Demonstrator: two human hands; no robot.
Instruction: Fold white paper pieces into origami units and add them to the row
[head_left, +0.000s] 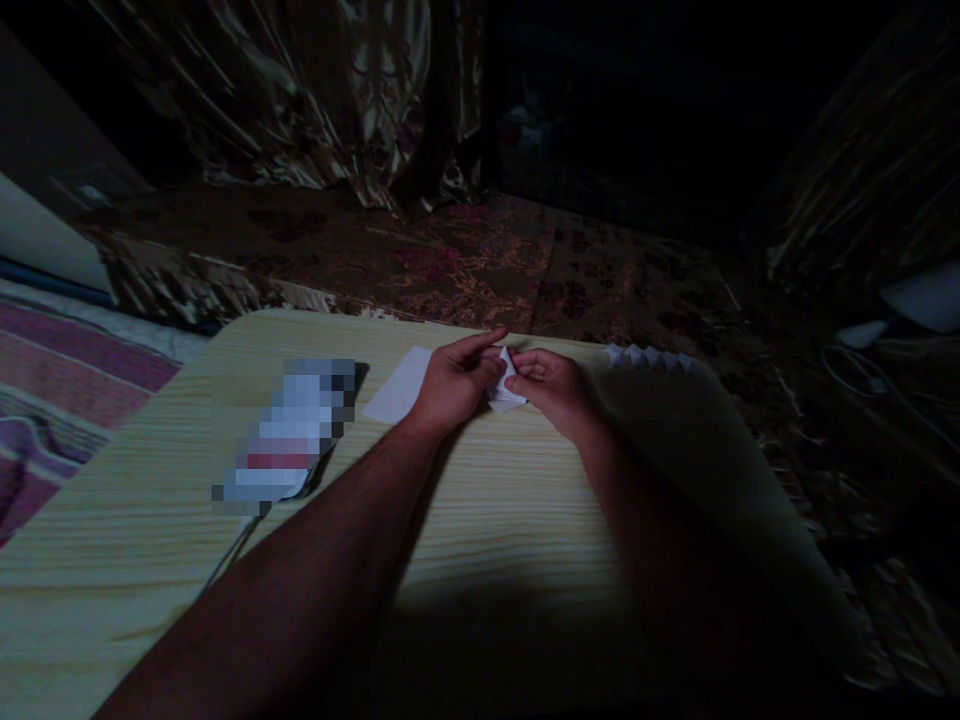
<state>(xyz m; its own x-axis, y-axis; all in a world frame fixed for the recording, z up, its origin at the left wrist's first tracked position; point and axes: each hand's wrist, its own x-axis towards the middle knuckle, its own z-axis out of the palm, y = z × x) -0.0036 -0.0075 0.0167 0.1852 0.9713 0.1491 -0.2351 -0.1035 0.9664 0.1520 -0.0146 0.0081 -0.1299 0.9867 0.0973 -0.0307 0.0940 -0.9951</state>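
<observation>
Both my hands meet near the far edge of a light wooden table (487, 520). My left hand (456, 385) and my right hand (551, 385) pinch a small folded piece of white paper (504, 390) between their fingertips, just above the tabletop. A flat white sheet of paper (397, 385) lies just left of my left hand. A row of several small folded white paper pieces (651, 357) sits at the table's far right edge, beyond my right hand.
A blurred-out rectangular object (289, 435) lies on the table's left part, with a thin cable (232, 550) running from it toward me. Dark patterned fabric (480, 260) covers the floor beyond. A striped rug (52, 390) lies left; a white cable (870, 375) lies at right.
</observation>
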